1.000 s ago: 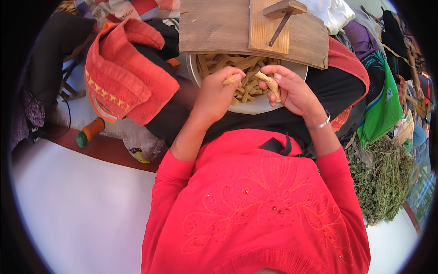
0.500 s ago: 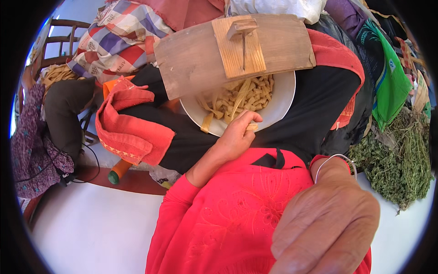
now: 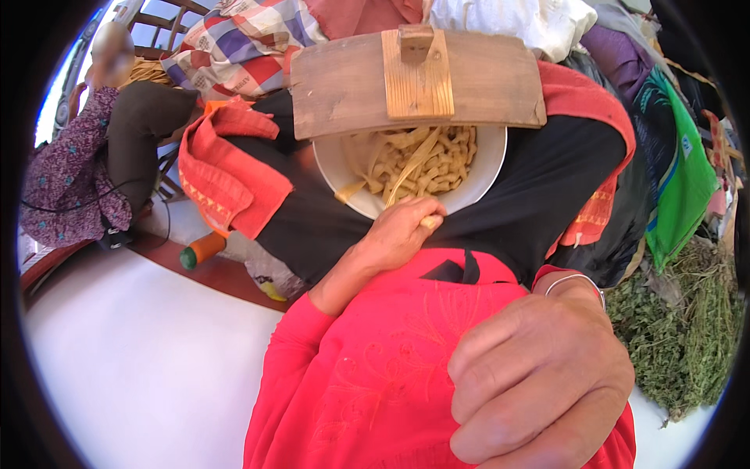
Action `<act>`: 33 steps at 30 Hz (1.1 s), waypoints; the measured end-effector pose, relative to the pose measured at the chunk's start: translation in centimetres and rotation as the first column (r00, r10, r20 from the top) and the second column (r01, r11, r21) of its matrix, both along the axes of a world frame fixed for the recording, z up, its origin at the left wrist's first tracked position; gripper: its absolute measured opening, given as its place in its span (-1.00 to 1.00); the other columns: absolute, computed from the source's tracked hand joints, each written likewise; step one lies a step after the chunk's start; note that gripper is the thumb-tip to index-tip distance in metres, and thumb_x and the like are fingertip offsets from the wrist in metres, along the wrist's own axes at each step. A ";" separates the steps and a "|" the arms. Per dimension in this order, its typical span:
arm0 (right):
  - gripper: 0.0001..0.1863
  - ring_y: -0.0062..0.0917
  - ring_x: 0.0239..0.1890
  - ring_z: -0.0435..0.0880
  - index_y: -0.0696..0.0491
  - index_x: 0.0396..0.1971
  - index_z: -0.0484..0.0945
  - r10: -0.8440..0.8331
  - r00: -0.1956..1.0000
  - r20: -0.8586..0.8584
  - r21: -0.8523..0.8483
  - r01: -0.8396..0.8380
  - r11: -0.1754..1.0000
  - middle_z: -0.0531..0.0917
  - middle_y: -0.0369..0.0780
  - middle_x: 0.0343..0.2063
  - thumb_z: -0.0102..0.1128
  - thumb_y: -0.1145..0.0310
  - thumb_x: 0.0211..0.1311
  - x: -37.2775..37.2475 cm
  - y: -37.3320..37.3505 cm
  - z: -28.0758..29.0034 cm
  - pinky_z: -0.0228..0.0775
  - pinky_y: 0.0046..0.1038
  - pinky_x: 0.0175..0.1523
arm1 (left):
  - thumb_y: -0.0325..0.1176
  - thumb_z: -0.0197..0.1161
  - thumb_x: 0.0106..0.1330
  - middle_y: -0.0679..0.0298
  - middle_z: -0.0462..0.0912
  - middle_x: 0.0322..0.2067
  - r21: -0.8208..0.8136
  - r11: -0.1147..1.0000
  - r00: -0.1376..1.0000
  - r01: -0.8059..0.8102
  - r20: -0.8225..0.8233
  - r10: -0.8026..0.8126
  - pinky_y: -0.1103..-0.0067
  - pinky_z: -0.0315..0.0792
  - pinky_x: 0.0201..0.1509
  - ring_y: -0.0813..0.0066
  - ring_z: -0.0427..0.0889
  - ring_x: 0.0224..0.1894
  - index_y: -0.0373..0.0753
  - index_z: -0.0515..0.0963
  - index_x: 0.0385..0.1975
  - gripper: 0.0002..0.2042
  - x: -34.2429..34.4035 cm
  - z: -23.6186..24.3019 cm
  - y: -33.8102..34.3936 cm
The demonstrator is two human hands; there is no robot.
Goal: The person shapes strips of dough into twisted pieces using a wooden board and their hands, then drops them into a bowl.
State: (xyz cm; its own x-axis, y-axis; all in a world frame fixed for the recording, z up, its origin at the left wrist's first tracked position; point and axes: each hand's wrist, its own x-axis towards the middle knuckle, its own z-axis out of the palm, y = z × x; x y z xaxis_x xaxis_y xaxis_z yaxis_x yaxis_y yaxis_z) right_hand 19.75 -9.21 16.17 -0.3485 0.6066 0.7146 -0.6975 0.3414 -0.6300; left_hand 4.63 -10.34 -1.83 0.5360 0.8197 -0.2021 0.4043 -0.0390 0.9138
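A white bowl (image 3: pixel 500 168) rests between my black-trousered legs, heaped with short pale-yellow cut pieces (image 3: pixel 449 168). Just in front of its near rim, my left hand (image 3: pixel 402 230) is closed around pale-yellow strips (image 3: pixel 418 164), which run up into the bowl. A short end of them pokes out by the thumb. Over the bowl's far part lies a wooden board (image 3: pixel 336 90) with a lighter plank and a small wooden block (image 3: pixel 416 43) fixed to it. Close to the camera, my right hand (image 3: pixel 543 383) is curled into a fist; whatever it may hold is hidden.
Red cloths (image 3: pixel 234 168) drape over both my legs. To the right lie a green bag (image 3: pixel 683 180) and a bundle of dried green plants (image 3: pixel 680 328). At left sits a person in purple patterned clothing (image 3: pixel 74 184). An orange tube with a green end (image 3: pixel 205 250) lies nearby.
The view has shifted, and the board looks more level. My right fist has turned somewhat, showing more of its curled fingers. My left hand still grips the strips near the bowl's rim.
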 end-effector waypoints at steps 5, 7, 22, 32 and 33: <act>-0.66 -0.27 -0.31 0.61 0.16 -0.20 0.57 -0.097 0.857 0.507 0.175 0.008 0.985 0.62 -0.09 -0.31 0.15 0.17 0.24 3.5 2.1 -0.8 0.42 -0.35 -0.22 | -0.34 0.14 0.28 0.02 0.58 -0.45 0.087 0.981 0.975 -0.172 -0.125 0.182 0.29 0.43 -0.27 0.03 0.58 -0.35 -0.24 0.51 -0.24 -0.85 0.5 0.9 -0.2; -0.61 -0.26 -0.26 0.60 0.12 -0.19 0.57 -0.403 0.618 0.675 0.305 0.263 0.915 0.62 -0.12 -0.27 0.15 0.09 0.19 3.2 2.5 -3.3 0.39 -0.36 -0.17 | -0.37 0.18 0.19 -0.04 0.59 -0.41 0.166 0.978 0.987 -0.126 -0.082 0.141 0.23 0.43 -0.23 -0.06 0.59 -0.27 -0.28 0.50 -0.30 -0.84 1.4 0.2 0.2; -0.86 -0.12 -0.53 0.57 0.05 -0.45 0.52 -0.556 0.016 0.831 0.449 0.570 0.688 0.56 -0.09 -0.61 0.15 0.31 0.23 5.0 3.4 -14.9 0.36 -0.21 -0.48 | -0.27 0.16 0.31 0.07 0.50 -0.62 0.102 0.992 0.944 0.081 -0.326 -0.043 0.42 0.36 -0.46 0.28 0.50 -0.58 -0.32 0.55 -0.38 -0.79 -0.9 4.1 3.5; -0.81 -0.44 -0.62 0.47 0.18 -0.58 0.38 0.387 0.917 0.092 -0.194 -0.365 0.911 0.48 -0.16 -0.66 0.14 0.47 0.15 2.0 -1.0 -0.4 0.31 -0.39 -0.47 | -0.25 0.09 0.29 0.20 0.52 -0.67 0.547 0.709 0.622 0.444 0.381 -0.684 0.51 0.23 -0.67 0.36 0.40 -0.73 -0.40 0.55 -0.35 -0.72 -1.7 16.8 8.9; -0.82 -0.52 -0.60 0.47 0.18 -0.61 0.40 0.079 0.997 -0.017 -0.068 -0.080 0.994 0.55 -0.19 -0.62 0.07 0.50 0.16 0.7 0.2 -1.2 0.34 -0.47 -0.42 | -0.23 0.05 0.33 0.25 0.52 -0.64 0.416 0.801 0.636 0.430 0.491 -0.596 0.52 0.22 -0.67 0.40 0.39 -0.72 -0.39 0.52 -0.23 -0.70 -2.6 14.7 8.8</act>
